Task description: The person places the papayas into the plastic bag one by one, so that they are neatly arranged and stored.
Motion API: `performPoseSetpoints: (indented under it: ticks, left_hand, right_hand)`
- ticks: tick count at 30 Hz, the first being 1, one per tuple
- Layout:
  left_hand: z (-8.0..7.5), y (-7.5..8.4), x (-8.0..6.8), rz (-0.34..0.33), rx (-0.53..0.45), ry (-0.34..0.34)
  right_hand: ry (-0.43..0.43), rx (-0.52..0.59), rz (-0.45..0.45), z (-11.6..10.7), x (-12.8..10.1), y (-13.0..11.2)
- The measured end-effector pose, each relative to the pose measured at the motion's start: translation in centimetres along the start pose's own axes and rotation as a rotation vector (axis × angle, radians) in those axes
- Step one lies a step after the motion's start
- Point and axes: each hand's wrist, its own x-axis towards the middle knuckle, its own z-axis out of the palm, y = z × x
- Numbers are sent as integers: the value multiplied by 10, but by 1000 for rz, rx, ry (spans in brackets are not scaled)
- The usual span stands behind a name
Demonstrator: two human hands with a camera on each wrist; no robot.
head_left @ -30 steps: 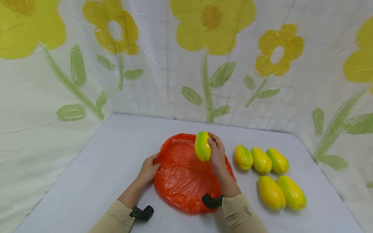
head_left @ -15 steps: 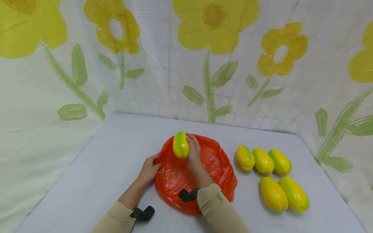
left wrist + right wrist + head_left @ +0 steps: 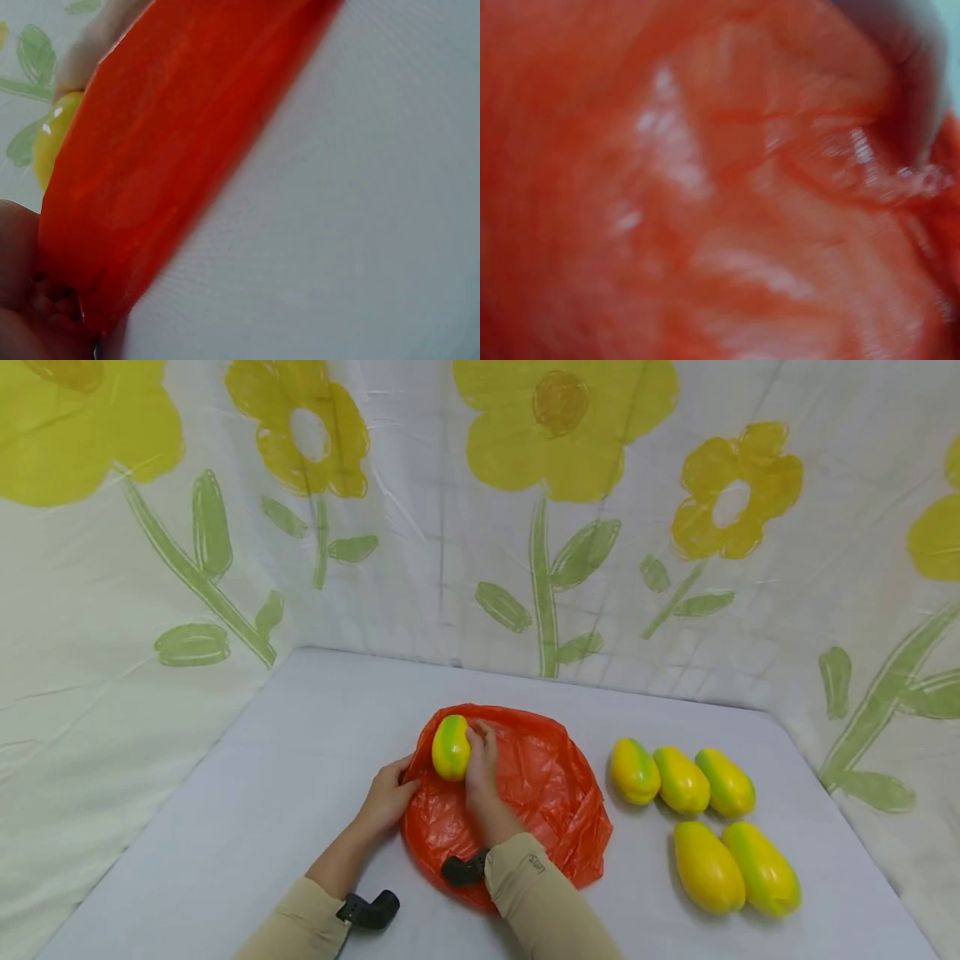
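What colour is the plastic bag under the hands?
Orange-red, translucent plastic bag; clearest in the head view.

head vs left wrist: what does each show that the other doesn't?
Head only: the right hand gripping a mango over the bag, five more mangoes lying on the table to the right, both sleeves, and the flowered backdrop in full.
Left wrist only: a close look at the bag's raised edge pinched in the left hand, with the film lifted off the table.
Both: the red bag, the grey table, the left hand at the bag's left edge, and the held mango, half hidden behind the film in the wrist view.
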Motion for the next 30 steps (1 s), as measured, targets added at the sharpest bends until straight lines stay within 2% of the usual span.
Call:
performPoseSetpoints:
  ticks: [9,15,23,30]
  left_hand:
    - [2,-1,-1,-16,-2,4]
    - [2,0,-1,-7,18,12]
    - [0,1,0,11,45,15]
    - [-1,1,-1,25,50,6]
  right_hand:
    - [-13,-104,-64,3,-2,12]
    - [-57,-83,-92,4,-1,12]
    - [-102,-94,-65,2,-4,1]
    - [-81,-96,-48,2,-1,11]
